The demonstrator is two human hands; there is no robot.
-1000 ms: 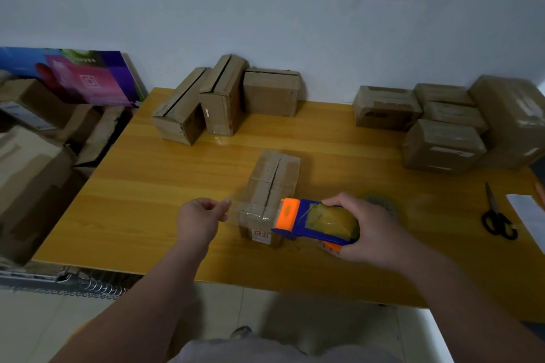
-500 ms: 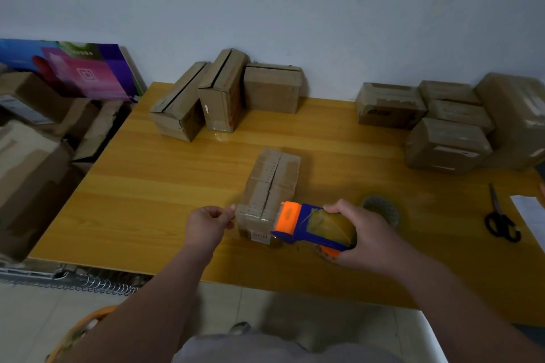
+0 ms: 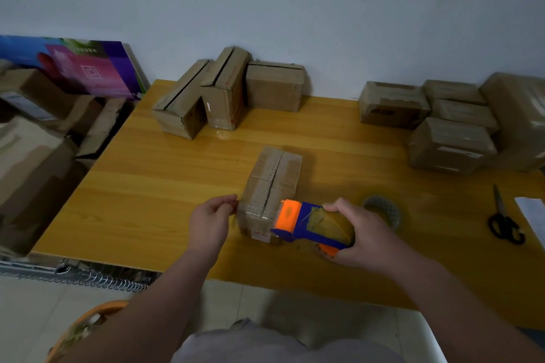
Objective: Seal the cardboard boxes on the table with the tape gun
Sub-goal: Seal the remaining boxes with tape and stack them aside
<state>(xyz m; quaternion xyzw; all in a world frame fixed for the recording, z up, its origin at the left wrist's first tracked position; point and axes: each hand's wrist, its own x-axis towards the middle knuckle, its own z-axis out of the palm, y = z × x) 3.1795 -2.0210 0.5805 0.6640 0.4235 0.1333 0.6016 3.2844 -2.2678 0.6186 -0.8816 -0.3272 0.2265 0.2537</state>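
Observation:
A small cardboard box (image 3: 272, 183) lies lengthwise on the yellow table (image 3: 165, 186), its top seam facing up. My right hand (image 3: 362, 233) grips a blue and orange tape gun (image 3: 306, 222) whose orange head sits at the box's near right end. My left hand (image 3: 211, 219) is at the box's near left corner, fingers curled and pinching what looks like a clear tape end. Three boxes (image 3: 227, 91) stand at the back left; several more boxes (image 3: 451, 127) are stacked at the back right.
A spare tape roll (image 3: 383, 211) lies just right of my right hand. Black scissors (image 3: 504, 221) and a white paper (image 3: 532, 215) lie at the table's right edge. Large cartons (image 3: 32, 156) crowd the floor to the left.
My left hand has moved right, up to the box's near left corner. The tape gun has stayed at the box's near end.

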